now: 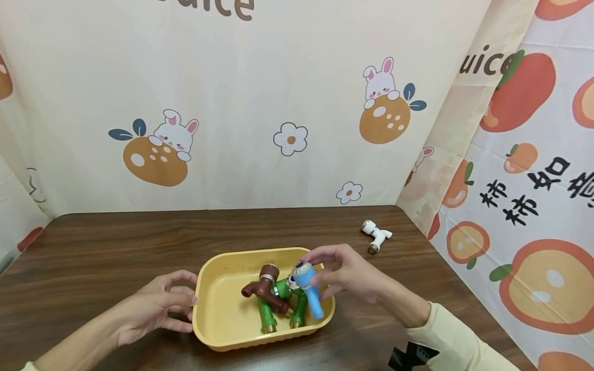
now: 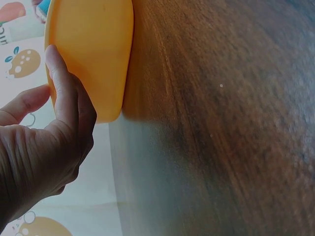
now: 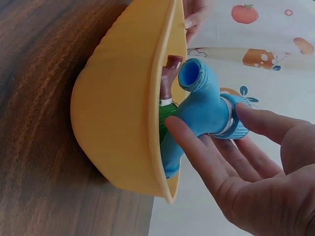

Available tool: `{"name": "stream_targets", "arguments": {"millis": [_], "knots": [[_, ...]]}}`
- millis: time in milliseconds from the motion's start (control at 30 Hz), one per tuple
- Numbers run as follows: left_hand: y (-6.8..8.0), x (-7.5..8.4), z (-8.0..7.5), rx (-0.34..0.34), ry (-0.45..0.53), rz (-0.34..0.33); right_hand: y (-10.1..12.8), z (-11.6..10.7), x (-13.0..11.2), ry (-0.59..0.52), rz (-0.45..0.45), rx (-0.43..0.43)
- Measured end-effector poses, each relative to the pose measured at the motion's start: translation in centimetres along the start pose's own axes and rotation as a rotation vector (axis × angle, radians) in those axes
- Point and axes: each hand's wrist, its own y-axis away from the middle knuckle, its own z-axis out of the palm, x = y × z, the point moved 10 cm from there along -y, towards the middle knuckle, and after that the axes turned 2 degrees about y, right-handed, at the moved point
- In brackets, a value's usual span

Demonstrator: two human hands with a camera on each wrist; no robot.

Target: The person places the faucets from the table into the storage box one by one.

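Observation:
A yellow plastic basin stands on the table with a brown faucet and green faucet pieces inside. My left hand holds the basin's left end, thumb and fingers at the rim; in the left wrist view the left hand lies against the rim. Over the basin's right end, my right hand pinches a blue faucet by its knob end. The right wrist view shows this blue faucet tilted, its lower part inside the basin, with the right hand around the ribbed knob.
A white faucet lies on the brown wooden table, behind and right of the basin. Printed curtains rise at the table's back and right edges. A black device sits at the right sleeve.

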Motion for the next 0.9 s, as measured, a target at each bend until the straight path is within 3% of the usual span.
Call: {"name": "stream_targets", "arguments": {"millis": [433,900], "knots": [[0.07,-0.01,0.07,0.003,-0.005,0.003,0.06,-0.06,0.53,0.089,-0.009,0.068],[0.12,0.04,0.13,0.005,-0.009,0.000,-0.12,0.13,0.78,0.057,0.009,0.005]]}}
